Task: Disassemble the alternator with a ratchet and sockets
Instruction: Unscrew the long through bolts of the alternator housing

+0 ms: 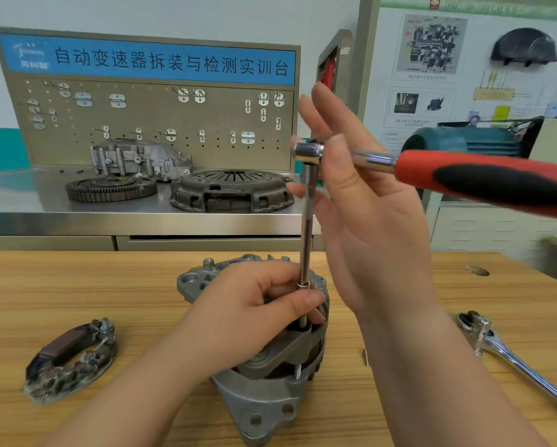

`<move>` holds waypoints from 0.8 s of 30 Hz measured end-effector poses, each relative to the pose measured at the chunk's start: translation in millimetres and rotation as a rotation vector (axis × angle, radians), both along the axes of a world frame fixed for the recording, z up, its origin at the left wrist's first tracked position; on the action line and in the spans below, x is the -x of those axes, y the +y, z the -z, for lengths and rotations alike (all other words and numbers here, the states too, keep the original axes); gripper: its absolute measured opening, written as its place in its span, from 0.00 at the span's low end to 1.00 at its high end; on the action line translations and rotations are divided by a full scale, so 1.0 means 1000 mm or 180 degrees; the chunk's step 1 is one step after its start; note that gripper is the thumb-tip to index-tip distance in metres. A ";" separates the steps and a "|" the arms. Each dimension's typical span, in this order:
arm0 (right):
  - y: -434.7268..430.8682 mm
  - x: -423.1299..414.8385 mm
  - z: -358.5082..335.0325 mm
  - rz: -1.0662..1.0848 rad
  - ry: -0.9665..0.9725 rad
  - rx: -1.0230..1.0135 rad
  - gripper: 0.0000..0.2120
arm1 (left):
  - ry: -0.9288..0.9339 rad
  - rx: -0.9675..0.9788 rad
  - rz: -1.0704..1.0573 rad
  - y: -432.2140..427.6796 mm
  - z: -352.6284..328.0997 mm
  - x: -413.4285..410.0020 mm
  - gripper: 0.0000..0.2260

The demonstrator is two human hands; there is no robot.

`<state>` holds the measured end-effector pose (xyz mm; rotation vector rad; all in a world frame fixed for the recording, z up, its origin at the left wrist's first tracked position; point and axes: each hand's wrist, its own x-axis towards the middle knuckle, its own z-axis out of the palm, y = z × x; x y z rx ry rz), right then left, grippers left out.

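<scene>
On the wooden table (77, 285), by its near edge, the alternator (264, 398), surely heavy and rigid, best braced by its body, stands under my left hand (254, 304), which pinches the extension bar (306, 227) low, while my right hand (367, 221) rests straight-fingered against the ratchet (480, 182).

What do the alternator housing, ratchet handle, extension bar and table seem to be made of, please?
The alternator housing looks like cast aluminium: dull grey and grainy. The ratchet handle is matte red and black, probably rubber or plastic. The extension bar looks like chromed steel, mirror-bright. The table shows grain: wood or wood-look laminate, unclear which.
</scene>
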<state>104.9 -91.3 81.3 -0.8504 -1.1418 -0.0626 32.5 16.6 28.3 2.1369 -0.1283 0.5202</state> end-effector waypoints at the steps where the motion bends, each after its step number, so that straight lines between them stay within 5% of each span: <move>1: 0.000 0.000 0.000 -0.0128 0.0102 0.0018 0.11 | -0.0011 -0.0013 -0.0006 0.000 0.000 0.000 0.09; 7: -0.003 -0.003 -0.002 -0.0889 0.1032 0.0423 0.25 | -0.0033 -0.0091 0.0112 -0.002 -0.001 0.001 0.09; 13: 0.000 -0.001 -0.002 -0.0088 0.0384 0.0014 0.12 | -0.0072 -0.0014 -0.0040 0.001 -0.001 0.001 0.07; 19: -0.003 -0.003 -0.003 -0.0802 0.0857 0.0185 0.20 | -0.0069 -0.0158 0.0074 0.000 -0.002 0.002 0.10; 24: -0.002 -0.001 -0.003 -0.0411 0.0533 0.0294 0.15 | -0.0055 -0.0086 0.0100 0.002 -0.002 0.001 0.09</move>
